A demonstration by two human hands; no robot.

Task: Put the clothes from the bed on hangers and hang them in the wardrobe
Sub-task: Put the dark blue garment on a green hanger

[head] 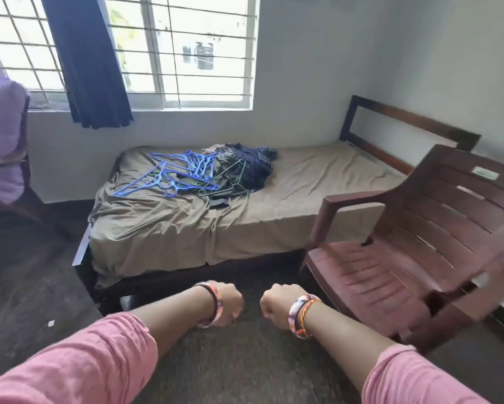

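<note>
bed sheet (274,199): matt, creased cloth
hangers (169,176): smooth blue plastic
chair (419,243): ribbed brown plastic, slight sheen
clothes (245,167): dark crumpled cloth

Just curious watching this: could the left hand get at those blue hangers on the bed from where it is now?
Probably not yet. The left hand hangs over the floor short of the bed; the blue hangers lie farther back. Nothing blocks the way.

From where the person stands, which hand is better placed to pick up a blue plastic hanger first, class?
Probably the left hand: the blue plastic hangers lie on its side; the right hand is equally empty.
</note>
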